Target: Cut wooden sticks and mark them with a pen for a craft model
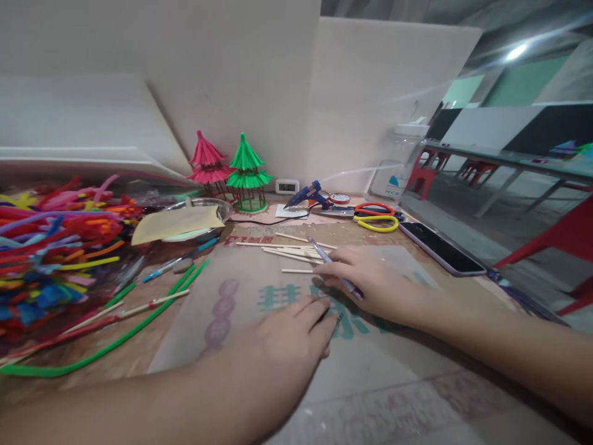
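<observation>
My right hand (352,278) holds a slim purple pen (320,249), which slants up and left between the fingers. Beside its fingertips lies a small bunch of thin wooden sticks (287,252). My left hand (296,330) is low over a translucent plastic sheet (185,346) with green and purple print. Its fingers are bent and close together, and whatever is under them is hidden. Both hands are near each other at the middle of the sheet.
Colourful pipe cleaners (60,247) are heaped at left. Behind stand a pink tree-like model (209,164), a green one (248,179), a small digital clock (287,186) and a blue glue gun (306,193). Scissors (375,216), a phone (442,249) and a clear bottle (398,161) are at right.
</observation>
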Motion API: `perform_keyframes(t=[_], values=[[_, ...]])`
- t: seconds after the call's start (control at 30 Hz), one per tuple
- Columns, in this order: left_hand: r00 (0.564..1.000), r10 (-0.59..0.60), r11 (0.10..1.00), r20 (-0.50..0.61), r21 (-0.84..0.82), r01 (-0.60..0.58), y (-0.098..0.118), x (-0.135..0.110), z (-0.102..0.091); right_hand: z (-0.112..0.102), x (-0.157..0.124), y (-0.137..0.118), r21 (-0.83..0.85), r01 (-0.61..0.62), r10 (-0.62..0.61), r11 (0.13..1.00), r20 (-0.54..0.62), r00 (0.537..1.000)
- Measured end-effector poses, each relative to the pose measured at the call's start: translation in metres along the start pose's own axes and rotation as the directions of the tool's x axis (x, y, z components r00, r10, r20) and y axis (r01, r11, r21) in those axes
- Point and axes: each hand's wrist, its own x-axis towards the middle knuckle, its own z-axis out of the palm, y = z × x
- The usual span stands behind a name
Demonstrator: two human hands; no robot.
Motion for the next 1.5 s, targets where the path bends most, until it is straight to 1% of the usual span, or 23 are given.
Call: perform_keyframes(t=[0.1, 0.2, 0.3, 0.37, 0.47, 0.6, 0.67, 0.8, 0.9, 1.0, 1.07, 1.23, 1.33, 1.5], values=[[0.996, 0.08, 0.992, 0.03, 0.096, -0.082, -0.004, -0.003, -0.014, 0.009, 0.004, 0.009, -0.01, -0.069, 0.069, 0.998, 0.015, 0.998], [0.996, 0.079, 0.978, 0.03, 0.192, -0.084, -0.005, -0.003, -0.026, 0.006, -0.001, 0.015, 0.005, -0.113, 0.113, 0.994, 0.068, 0.991], [0.998, 0.05, 0.97, 0.044, 0.238, -0.059, -0.001, -0.003, -0.03, -0.004, -0.016, 0.015, 0.02, -0.128, 0.125, 0.992, 0.101, 0.987], [0.997, 0.048, 0.954, 0.058, 0.294, -0.063, 0.004, -0.004, -0.031, -0.01, -0.025, 0.013, 0.024, -0.147, 0.144, 0.989, 0.113, 0.983], [0.993, 0.081, 0.909, 0.087, 0.401, -0.109, 0.012, -0.005, -0.036, -0.015, -0.034, 0.009, 0.042, -0.173, 0.167, 0.984, 0.115, 0.979], [0.973, 0.11, 0.858, 0.202, 0.474, -0.196, 0.017, -0.006, -0.039, -0.016, -0.035, 0.007, 0.067, -0.16, 0.153, 0.985, 0.105, 0.983], [0.971, 0.118, 0.846, 0.21, 0.49, -0.209, 0.019, -0.006, -0.037, -0.014, -0.033, 0.007, 0.084, -0.156, 0.148, 0.984, 0.099, 0.984], [0.978, 0.14, 0.843, 0.155, 0.499, -0.2, 0.022, -0.004, -0.031, -0.009, -0.029, 0.008, 0.105, -0.152, 0.143, 0.983, 0.089, 0.986], [0.985, 0.079, 0.851, 0.154, 0.504, -0.147, 0.026, -0.003, -0.028, -0.007, -0.028, 0.009, 0.116, -0.127, 0.115, 0.985, 0.105, 0.988], [0.982, 0.005, 0.856, 0.191, 0.507, -0.103, 0.028, -0.001, -0.027, -0.006, -0.028, 0.009, 0.124, -0.125, 0.113, 0.984, 0.105, 0.988], [0.975, -0.012, 0.861, 0.224, 0.498, -0.104, 0.029, 0.001, -0.027, -0.006, -0.028, 0.008, 0.118, -0.127, 0.116, 0.985, 0.1, 0.988], [0.972, -0.002, 0.854, 0.237, 0.507, -0.122, 0.027, 0.005, -0.027, -0.006, -0.026, 0.005, 0.117, -0.12, 0.105, 0.986, 0.127, 0.986], [0.969, 0.008, 0.866, 0.249, 0.482, -0.131, 0.025, 0.004, -0.027, -0.007, -0.027, 0.004, 0.118, -0.126, 0.111, 0.985, 0.133, 0.985], [0.954, -0.016, 0.88, 0.299, 0.458, -0.129, 0.024, 0.005, -0.027, -0.008, -0.028, 0.001, 0.119, -0.12, 0.105, 0.986, 0.127, 0.986]])
